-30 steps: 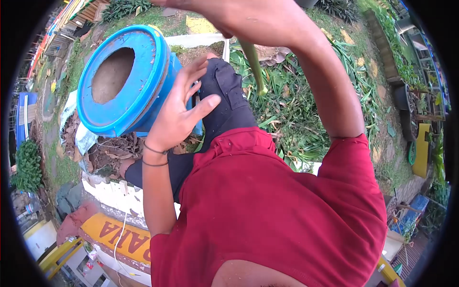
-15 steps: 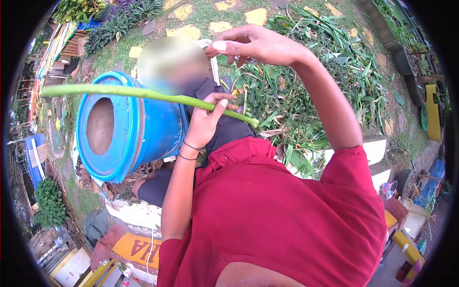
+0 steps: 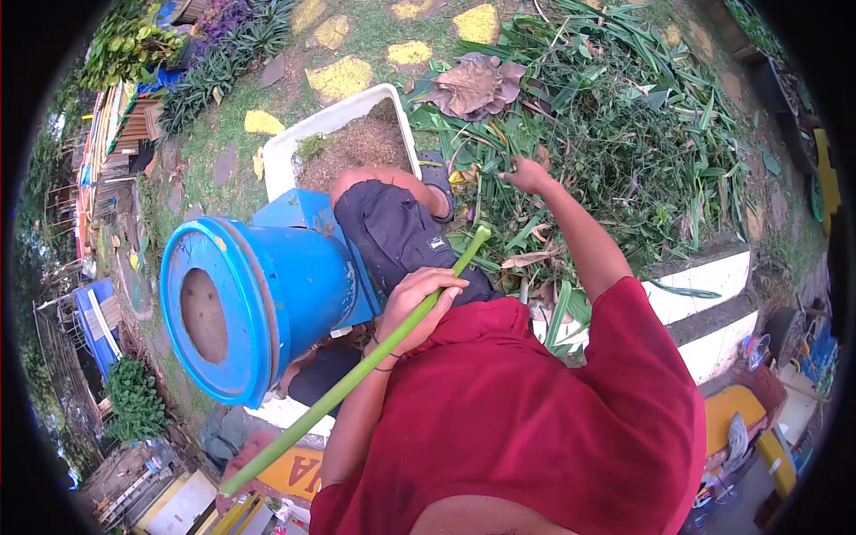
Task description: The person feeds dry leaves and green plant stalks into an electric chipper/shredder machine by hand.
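My left hand [image 3: 415,308] is closed around a long green plant stalk [image 3: 343,385], held near its upper end. The stalk slants across my left forearm, its thick end low at the left. My right hand [image 3: 529,176] is stretched out over the pile of cut green leaves and stems [image 3: 615,152], its visible fingers apart; I make out nothing in it. To the left of my knee stands a blue drum-shaped hopper [image 3: 308,276] with a round opening in its lid. Behind it, a white tub [image 3: 278,169] holds brown shredded matter.
A dry brown leaf [image 3: 477,86] lies atop the pile's far edge. Yellow stepping stones [image 3: 341,80] dot the grass beyond the tub. White-faced steps [image 3: 704,290] are at my right, and a leafy shrub [image 3: 134,399] grows at the far left.
The stalk has swung from nearly level over the hopper to a slant toward me, its far end dropping low left. My right hand has moved right and down to the leaf pile.
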`<state>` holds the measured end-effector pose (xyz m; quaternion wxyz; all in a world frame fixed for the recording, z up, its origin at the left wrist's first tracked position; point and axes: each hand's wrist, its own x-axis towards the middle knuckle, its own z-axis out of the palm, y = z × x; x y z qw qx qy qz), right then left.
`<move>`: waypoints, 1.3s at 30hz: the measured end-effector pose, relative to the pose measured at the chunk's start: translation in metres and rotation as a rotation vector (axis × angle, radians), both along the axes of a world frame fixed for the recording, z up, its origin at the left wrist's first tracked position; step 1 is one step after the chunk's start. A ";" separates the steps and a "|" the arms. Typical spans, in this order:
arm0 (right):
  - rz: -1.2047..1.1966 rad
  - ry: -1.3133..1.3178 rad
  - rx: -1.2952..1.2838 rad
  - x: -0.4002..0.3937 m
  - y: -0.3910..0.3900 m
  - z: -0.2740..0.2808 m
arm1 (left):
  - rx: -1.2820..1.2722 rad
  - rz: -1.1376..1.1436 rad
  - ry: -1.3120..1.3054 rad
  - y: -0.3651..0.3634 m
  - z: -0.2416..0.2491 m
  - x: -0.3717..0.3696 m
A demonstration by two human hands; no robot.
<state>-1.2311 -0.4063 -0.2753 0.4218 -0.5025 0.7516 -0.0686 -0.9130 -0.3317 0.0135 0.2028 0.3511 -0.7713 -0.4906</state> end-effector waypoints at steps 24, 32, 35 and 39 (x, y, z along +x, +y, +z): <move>0.036 0.489 0.344 0.053 -0.170 -0.197 | 0.450 0.185 -0.124 -0.082 -0.005 0.055; 0.073 0.716 0.404 0.016 -0.181 -0.229 | 0.504 0.120 -0.134 -0.096 -0.011 0.057; -0.160 0.531 0.518 0.011 -0.176 -0.242 | 0.516 0.074 -0.105 -0.101 -0.019 0.060; -0.290 0.421 0.581 0.032 -0.178 -0.258 | 0.511 0.045 -0.098 -0.103 -0.022 0.059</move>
